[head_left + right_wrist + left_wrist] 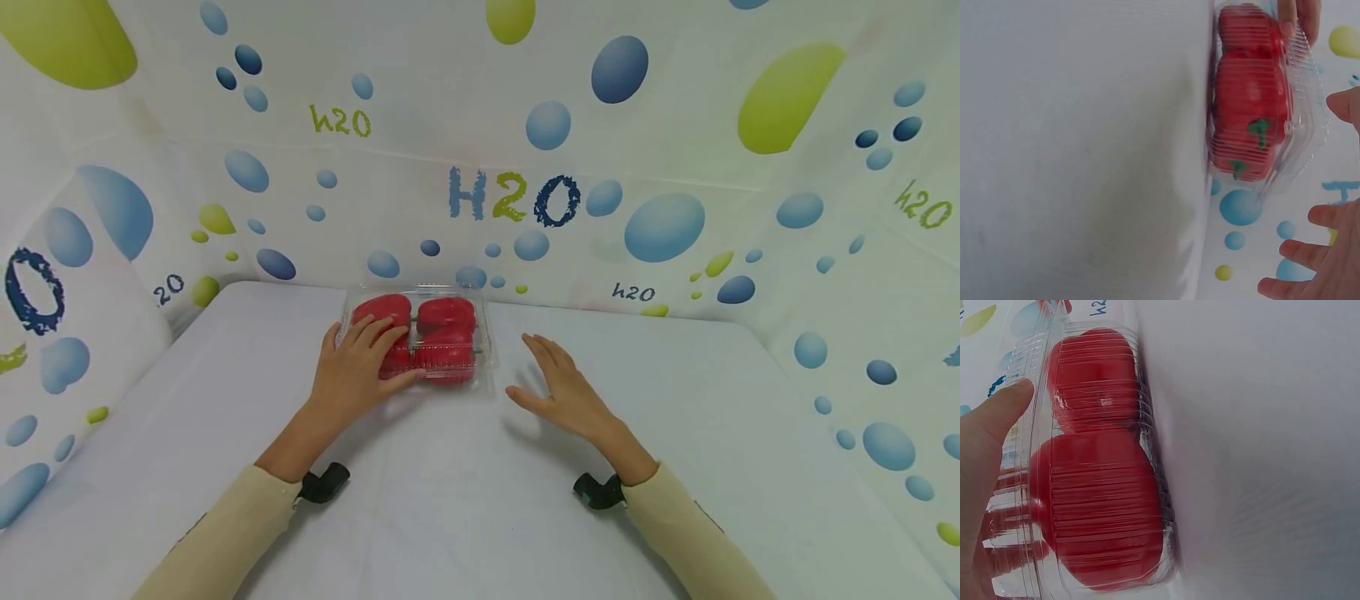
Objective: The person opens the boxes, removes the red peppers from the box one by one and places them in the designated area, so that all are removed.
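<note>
Several red bell peppers with green stems sit inside a clear plastic clamshell box at the back of the table. My left hand rests on the left part of the box, its fingers spread over the lid. In the left wrist view, the left thumb lies at the box's clear rim. To the right of the box, my right hand hovers over the table with fingers extended, apart from the box. From the right wrist view, green stems show through the side wall.
A white cloth covers the table. Behind it and along both sides stands a white curtain printed with blue and green drops and H2O lettering. Black wrist cameras sit below both wrists, by the beige sleeves.
</note>
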Motion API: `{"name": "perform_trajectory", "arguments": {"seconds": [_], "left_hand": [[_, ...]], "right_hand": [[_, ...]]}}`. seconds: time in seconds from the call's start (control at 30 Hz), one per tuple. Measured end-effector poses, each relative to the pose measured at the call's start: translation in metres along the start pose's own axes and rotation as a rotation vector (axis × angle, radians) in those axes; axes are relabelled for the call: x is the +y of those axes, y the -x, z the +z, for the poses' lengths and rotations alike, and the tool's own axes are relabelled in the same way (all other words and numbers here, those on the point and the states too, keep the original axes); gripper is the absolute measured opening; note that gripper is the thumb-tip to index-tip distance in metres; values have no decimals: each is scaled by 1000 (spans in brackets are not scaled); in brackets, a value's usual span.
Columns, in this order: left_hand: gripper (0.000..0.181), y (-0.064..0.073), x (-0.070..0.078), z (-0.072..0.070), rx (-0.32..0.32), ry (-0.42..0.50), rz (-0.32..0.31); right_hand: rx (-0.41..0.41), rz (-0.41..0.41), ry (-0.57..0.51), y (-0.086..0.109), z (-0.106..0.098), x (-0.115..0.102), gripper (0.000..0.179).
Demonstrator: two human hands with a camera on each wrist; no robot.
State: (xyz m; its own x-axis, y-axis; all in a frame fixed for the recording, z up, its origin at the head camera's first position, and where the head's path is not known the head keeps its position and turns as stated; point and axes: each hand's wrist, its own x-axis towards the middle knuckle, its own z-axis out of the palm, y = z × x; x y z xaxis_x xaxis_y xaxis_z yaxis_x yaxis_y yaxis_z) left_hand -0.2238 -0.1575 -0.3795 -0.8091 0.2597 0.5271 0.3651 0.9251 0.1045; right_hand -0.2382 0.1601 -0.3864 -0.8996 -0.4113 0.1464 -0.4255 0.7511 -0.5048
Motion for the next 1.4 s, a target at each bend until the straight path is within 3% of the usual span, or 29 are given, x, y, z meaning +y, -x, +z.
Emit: {"name": "perform_trajectory", "arguments": {"seconds": [0.27,0.63,0.93,1.23,1.4], "left_hand": [[70,1,-1,0,16,-11,1],[69,1,-4,2,95,-21,41],[67,1,-4,1,109,-31,47],[68,1,-3,1,96,-33,33],[67,1,-3,1,100,-23,30]], "right_hand": [[-20,-13,-12,0,4,-3,83],[-51,-44,-20,-4,8,-9,79],[-84,-35,-32,-6,12,-15,76],[-90,-56,-139,-12,18,-15,66],[-54,-87,-247,-15,23,-14,59]]}}
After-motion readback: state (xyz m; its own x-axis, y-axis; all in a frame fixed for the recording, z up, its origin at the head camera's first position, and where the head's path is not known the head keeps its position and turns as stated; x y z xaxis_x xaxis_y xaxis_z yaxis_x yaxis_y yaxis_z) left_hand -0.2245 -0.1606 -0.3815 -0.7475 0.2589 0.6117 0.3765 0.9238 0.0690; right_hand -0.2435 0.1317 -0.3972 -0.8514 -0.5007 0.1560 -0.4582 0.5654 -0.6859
